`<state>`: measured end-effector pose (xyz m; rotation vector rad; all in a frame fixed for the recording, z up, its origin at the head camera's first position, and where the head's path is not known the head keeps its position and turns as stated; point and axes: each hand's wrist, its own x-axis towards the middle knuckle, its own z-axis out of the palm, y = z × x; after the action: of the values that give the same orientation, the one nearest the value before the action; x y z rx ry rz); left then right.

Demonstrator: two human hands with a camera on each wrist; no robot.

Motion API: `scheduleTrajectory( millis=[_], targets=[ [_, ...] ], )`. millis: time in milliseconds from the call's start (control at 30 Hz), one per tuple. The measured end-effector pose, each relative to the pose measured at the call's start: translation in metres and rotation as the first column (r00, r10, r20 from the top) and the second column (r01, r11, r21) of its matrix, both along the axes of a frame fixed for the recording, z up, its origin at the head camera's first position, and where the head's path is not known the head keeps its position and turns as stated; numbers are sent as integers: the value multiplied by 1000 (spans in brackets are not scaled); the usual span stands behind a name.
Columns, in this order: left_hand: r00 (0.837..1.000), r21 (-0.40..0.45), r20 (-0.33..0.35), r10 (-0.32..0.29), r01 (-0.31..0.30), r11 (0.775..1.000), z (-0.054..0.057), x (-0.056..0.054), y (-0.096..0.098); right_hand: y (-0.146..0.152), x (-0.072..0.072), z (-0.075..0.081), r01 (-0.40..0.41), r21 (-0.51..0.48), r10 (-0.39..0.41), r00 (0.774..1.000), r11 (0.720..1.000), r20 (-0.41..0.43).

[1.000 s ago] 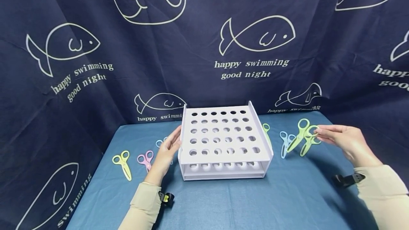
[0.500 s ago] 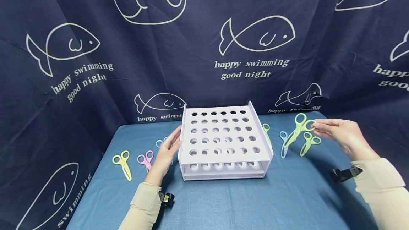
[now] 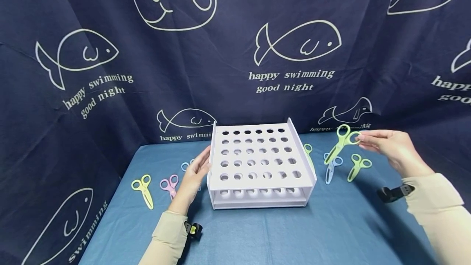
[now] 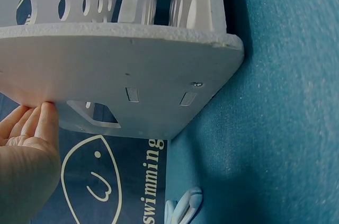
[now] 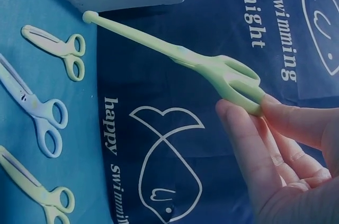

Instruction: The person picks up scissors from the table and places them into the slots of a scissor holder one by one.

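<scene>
In the head view my right hand (image 3: 395, 148) pinches one handle loop of green scissors (image 3: 340, 144) between thumb and fingers. The scissors hang in the air with blades pointing down and left, partly in front of blue scissors (image 3: 330, 171). In the right wrist view the held scissors (image 5: 180, 54) stretch from the fingertips across the view. My left hand (image 3: 193, 177) lies along the left side of a white rack (image 3: 257, 181) with rows of round holes. Its fingertips touch the rack's side panel (image 4: 95, 65) beside a cut-out; the fingers look straight.
Green scissors (image 3: 357, 167) lie on the blue cloth right of the blue pair. Another green pair (image 3: 308, 150) is partly hidden behind the rack. Yellow scissors (image 3: 144, 191), pink scissors (image 3: 170, 185) and partly covered blue scissors (image 3: 185, 165) lie to the left. A printed curtain (image 3: 235, 52) stands behind.
My right hand has raised the green scissors and carried them leftward, from over the green pair to over the blue pair. My left hand stays at the rack. The head view has shifted slightly.
</scene>
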<state>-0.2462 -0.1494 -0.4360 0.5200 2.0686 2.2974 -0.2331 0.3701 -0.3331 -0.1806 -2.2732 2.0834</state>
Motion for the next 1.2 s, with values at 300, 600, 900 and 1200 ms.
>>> scheduleTrajectory(
  millis=[300, 600, 900, 1200],
  targets=[
    [1000, -7, -9, -16, 16, 1000, 0, -1, 3, 1, -6, 9, -36, -42, 34, 999, 998, -41],
    [1000, -1, -12, -18, 18, 1000, 2, -4, 3, -8, -16, 25, -52, -68, 48, 997, 996, -63],
    [1000, -14, -18, -21, 21, 1000, 1, -3, 3, -17, -22, 34, -25, -31, 23, 997, 999, -72],
    [999, -29, -33, -10, 9, 1000, -1, -1, -2, -32, -33, 42, -34, 4, 35, 995, 999, -92]
  ],
)
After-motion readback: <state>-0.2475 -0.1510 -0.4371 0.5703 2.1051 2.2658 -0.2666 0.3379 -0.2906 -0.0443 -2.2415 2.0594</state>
